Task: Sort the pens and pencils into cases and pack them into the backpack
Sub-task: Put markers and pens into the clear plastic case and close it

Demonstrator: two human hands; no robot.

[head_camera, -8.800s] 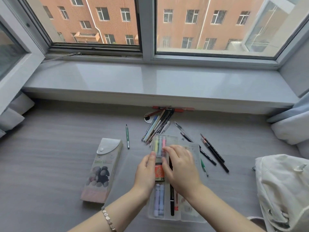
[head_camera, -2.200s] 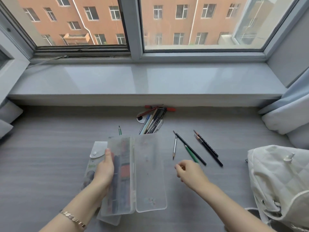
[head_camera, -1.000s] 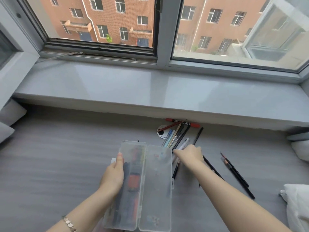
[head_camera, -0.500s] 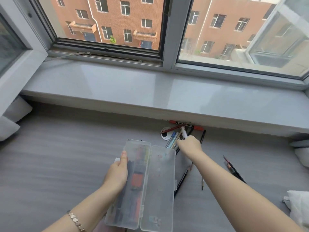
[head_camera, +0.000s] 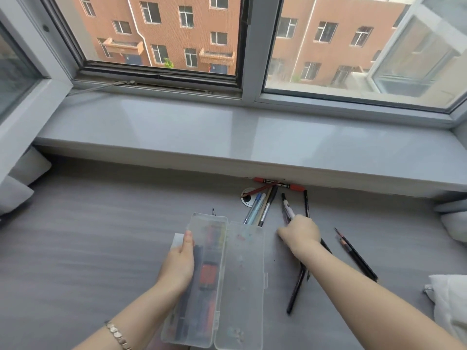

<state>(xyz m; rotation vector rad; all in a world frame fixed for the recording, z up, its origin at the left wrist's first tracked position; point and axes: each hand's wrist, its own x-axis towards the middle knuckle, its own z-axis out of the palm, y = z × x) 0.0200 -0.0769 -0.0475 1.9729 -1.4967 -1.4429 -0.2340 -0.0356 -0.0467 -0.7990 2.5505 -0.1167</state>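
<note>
An open clear plastic case (head_camera: 222, 281) lies in front of me, pens and markers in its left half, its lid flat to the right. My left hand (head_camera: 180, 263) holds the case's left edge. My right hand (head_camera: 299, 232) is closed around a few dark pens (head_camera: 286, 209) that stick out toward the window. More pens (head_camera: 260, 207) lie in a bunch just beyond the case, with a red marker (head_camera: 278, 184) under the sill. Two dark pencils (head_camera: 353, 251) lie to the right. The white backpack (head_camera: 449, 304) shows at the right edge.
A second, printed case (head_camera: 178, 239) peeks out under the clear one. A long black pen (head_camera: 297, 290) lies under my right forearm. A grey window sill (head_camera: 240, 140) overhangs the back of the grey wooden surface. White cushions sit at both far sides.
My right hand reached to the pile by the sill, closed on a few pens and has pulled them back to the right. The left hand kept hold of the open case.
</note>
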